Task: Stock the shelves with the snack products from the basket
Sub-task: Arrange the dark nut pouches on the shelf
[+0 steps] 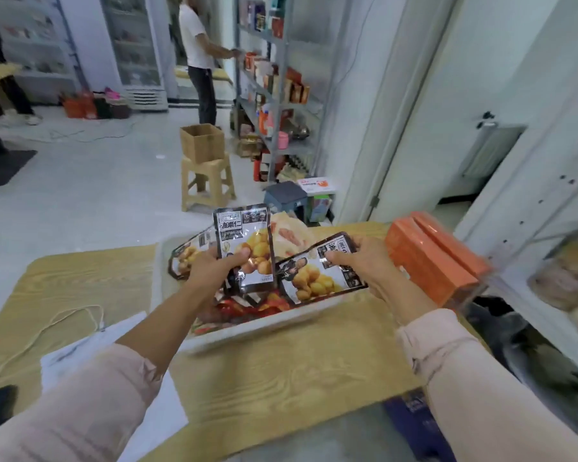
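Over the basket (264, 325), left hand (211, 270) grips upright packet (244, 233), right hand (364, 261) tilted packet (314, 280), side by side.

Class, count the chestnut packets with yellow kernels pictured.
3 packets: one upright in the left hand, one behind that hand, one in the right hand. Others may hide in the basket.

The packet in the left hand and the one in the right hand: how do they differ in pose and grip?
The left packet stands upright; the right packet lies tilted, almost sideways. The left hand pinches the left packet low down; the right hand grips the right packet at its top end. Both are dark with yellow nuts pictured.
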